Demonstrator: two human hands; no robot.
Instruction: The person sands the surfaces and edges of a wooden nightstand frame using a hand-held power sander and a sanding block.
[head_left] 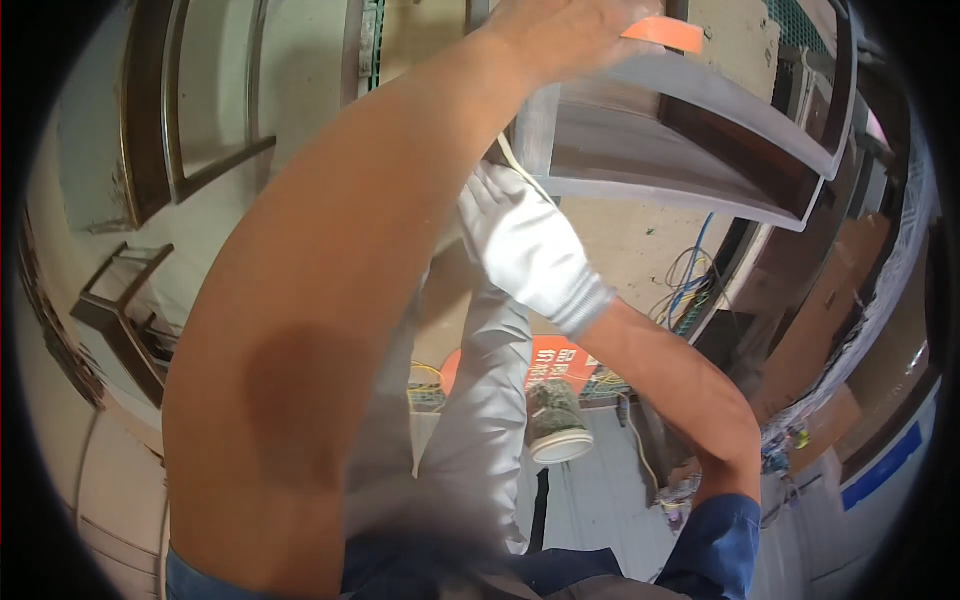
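My bare left hand [570,38] is at the top edge, closed over a flat orange piece [666,35] that sticks out to its right. Its fingertips are cut off and blurred. Below the orange piece is a grey and dark-brown wooden furniture frame [640,185] with curved rails and an upright post. My right hand [535,240], in a white knitted glove, lies against the lower end of this post, fingers stretched out. My left forearm hides some fingertips. Between glove and frame runs a thin cream cord or strip [522,165].
Dark wooden frames [170,110] stand at the left, with a smaller one [125,300] below them. A speckled tub [558,425] with a white rim stands near my legs, beside a red sign [500,362]. Blue and yellow wires [690,285] lie at the right, near cardboard [850,300].
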